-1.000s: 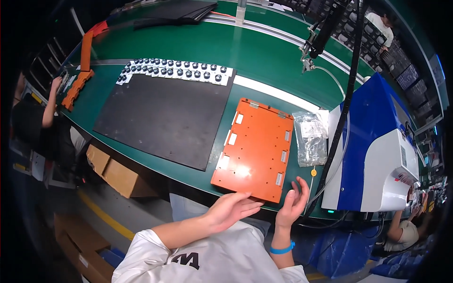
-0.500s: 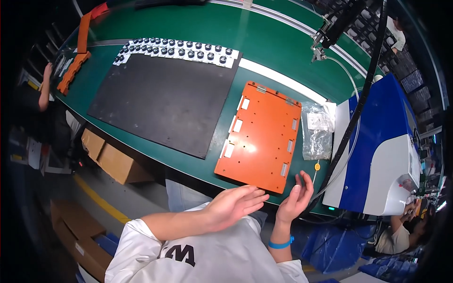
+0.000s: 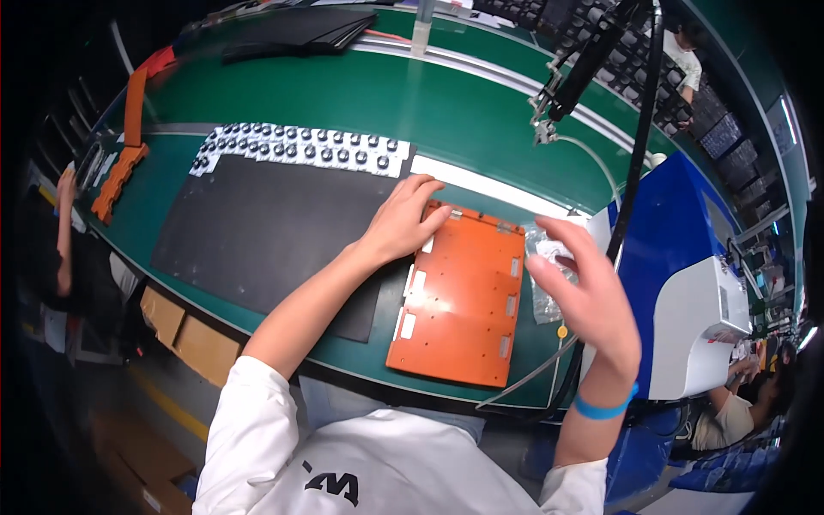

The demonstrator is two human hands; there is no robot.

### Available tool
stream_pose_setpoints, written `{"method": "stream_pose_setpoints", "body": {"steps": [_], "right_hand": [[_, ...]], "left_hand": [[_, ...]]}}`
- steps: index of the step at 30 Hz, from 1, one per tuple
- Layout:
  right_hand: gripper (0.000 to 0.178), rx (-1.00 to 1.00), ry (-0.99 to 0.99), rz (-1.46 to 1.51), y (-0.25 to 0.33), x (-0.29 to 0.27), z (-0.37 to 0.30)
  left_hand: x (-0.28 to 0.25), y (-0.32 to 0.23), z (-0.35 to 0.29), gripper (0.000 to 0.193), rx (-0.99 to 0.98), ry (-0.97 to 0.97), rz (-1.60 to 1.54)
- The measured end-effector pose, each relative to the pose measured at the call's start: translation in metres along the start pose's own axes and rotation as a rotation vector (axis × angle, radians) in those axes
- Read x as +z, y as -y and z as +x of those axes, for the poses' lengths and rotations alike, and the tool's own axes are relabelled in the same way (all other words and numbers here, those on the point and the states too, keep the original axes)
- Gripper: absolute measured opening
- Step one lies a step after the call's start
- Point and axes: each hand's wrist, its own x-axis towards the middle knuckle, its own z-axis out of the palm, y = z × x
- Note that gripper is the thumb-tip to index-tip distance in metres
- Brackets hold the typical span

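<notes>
A flat orange fixture plate (image 3: 457,300) with small holes, metal clips and pale slots along its sides lies on the green table in front of me. My left hand (image 3: 405,219) is at the plate's far left corner, thumb apart from the stretched fingers. It seems to touch the edge there. To the right of the plate, my right hand (image 3: 592,296) hovers with thumb and fingers spread and nothing between them. Partly hidden under it is a clear plastic bag (image 3: 542,296) with a white label.
Left of the plate lies a black mat (image 3: 275,232), with rows of small black round parts on white pieces (image 3: 296,148) along its far edge. A blue and white machine (image 3: 678,300) stands right, near cables and a black tool arm (image 3: 592,64). Another person (image 3: 64,257) works far left.
Both hands have moved forward from the plate's near edge: the left to its far left corner, the right over the plastic bag. My view has shifted, showing more of the table's far side.
</notes>
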Motion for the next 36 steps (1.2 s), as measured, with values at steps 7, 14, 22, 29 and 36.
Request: {"method": "stream_pose_setpoints", "body": {"steps": [7,14,22,29,36], "right_hand": [[0.072,0.176,-0.653,-0.103,-0.002,-0.049,0.162],[0.081,0.006,-0.852,0.524,-0.054,-0.052,0.232],[0.016,-0.172,-0.905,0.417,-0.024,-0.054,0.179],[0.022,-0.166,-0.732,0.626,-0.005,-0.022,0.040],[0.027,-0.073,-0.847,0.715,0.021,0.015,-0.037]], "left_hand": [[0.015,0.022,-0.002,0.035,-0.459,0.086,-0.506],[0.019,0.023,-0.011,0.035,-0.287,0.175,-0.307],[0.024,0.027,0.000,0.030,-0.192,0.176,-0.237],[0.019,0.026,0.000,0.033,-0.303,0.221,-0.246],[0.016,0.025,-0.006,0.034,-0.274,0.242,-0.210]]}}
